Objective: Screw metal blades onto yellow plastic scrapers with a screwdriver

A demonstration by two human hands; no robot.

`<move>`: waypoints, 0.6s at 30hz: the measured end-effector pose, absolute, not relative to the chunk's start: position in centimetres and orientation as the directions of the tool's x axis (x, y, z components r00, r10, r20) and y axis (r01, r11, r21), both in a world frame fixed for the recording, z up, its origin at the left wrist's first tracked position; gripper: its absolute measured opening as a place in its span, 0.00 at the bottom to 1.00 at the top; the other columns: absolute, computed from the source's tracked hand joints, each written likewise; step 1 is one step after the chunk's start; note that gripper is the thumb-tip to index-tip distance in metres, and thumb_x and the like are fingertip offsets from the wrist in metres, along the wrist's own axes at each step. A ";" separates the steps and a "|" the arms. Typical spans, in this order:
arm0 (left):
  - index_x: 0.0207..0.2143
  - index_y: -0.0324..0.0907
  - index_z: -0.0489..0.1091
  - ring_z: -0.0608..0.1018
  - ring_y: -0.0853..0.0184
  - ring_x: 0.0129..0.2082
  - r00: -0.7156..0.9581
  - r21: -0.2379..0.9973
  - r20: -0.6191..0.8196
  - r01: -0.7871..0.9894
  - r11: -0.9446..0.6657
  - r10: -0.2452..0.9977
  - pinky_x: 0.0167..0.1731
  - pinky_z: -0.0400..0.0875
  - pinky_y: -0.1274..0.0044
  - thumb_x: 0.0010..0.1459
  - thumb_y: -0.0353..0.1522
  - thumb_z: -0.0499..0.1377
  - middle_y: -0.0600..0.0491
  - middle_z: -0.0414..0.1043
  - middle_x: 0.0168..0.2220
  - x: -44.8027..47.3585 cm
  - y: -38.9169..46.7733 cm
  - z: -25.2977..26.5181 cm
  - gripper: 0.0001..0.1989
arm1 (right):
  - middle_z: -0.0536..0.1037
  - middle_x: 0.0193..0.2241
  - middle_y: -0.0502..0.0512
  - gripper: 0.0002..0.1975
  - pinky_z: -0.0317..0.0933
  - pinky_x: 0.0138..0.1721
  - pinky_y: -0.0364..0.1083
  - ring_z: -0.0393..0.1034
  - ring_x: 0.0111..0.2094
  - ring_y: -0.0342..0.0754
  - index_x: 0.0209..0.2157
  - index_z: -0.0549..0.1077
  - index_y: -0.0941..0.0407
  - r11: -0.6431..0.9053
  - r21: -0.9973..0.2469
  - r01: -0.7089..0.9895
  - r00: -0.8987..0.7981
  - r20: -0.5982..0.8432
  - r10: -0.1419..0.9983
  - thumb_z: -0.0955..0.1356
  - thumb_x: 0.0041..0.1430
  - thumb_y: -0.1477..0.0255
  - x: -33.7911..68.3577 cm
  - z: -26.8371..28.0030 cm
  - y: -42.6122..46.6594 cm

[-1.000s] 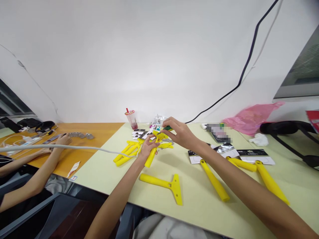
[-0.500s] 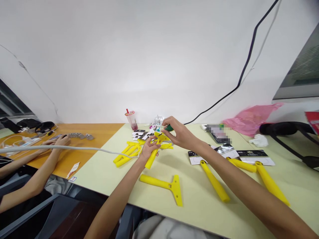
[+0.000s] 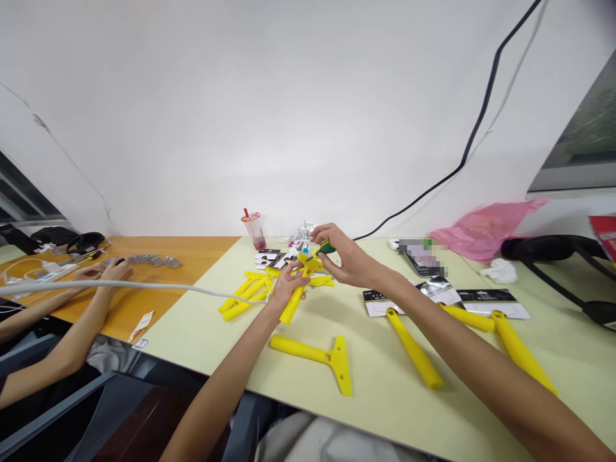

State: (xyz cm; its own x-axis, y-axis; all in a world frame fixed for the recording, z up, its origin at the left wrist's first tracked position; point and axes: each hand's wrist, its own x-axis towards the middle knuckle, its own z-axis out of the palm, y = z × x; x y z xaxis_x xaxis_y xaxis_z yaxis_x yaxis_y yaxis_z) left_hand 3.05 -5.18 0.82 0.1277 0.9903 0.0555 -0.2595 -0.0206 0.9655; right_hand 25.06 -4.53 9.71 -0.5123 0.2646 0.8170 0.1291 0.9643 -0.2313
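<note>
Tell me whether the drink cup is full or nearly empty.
Nearly empty: the cup stands upright with its red straw, and reddish drink shows only near the bottom.

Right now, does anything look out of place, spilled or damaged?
A pale cable looks out of place: it stretches across the view toward the left hand, which holds a yellow scraper-like tool. No spill or damage is visible.

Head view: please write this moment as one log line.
left hand: holds yellow piece | right hand: holds green-handled tool near it | table: T-shaped yellow piece lies apart
</note>
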 end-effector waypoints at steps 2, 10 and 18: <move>0.48 0.44 0.65 0.73 0.75 0.22 0.108 0.962 0.048 -0.272 -0.017 0.993 0.17 0.69 0.81 0.36 0.35 0.79 0.56 0.77 0.38 2.9 -4.9 0.8 0.38 | 0.72 0.56 0.66 0.09 0.73 0.54 0.59 0.73 0.57 0.56 0.53 0.65 0.50 0.963 -0.250 0.098 -0.519 0.813 0.264 0.64 0.74 0.73 25.0 9.6 -4.5; 0.49 0.44 0.66 0.73 0.73 0.22 0.100 0.967 0.038 -0.254 -0.011 0.994 0.18 0.70 0.80 0.36 0.36 0.79 0.56 0.76 0.35 2.8 -4.6 0.7 0.39 | 0.75 0.49 0.63 0.06 0.73 0.49 0.57 0.74 0.50 0.55 0.50 0.65 0.50 0.959 -0.195 0.208 -0.500 0.821 0.275 0.65 0.75 0.71 24.7 9.3 -4.4; 0.48 0.45 0.65 0.71 0.76 0.21 0.104 0.963 0.074 -0.267 -0.043 0.992 0.17 0.69 0.81 0.39 0.34 0.78 0.58 0.75 0.35 3.1 -5.7 1.4 0.36 | 0.76 0.50 0.61 0.03 0.74 0.46 0.56 0.76 0.48 0.54 0.48 0.67 0.50 0.963 -0.197 0.185 -0.481 0.836 0.264 0.64 0.75 0.71 24.6 9.4 -4.6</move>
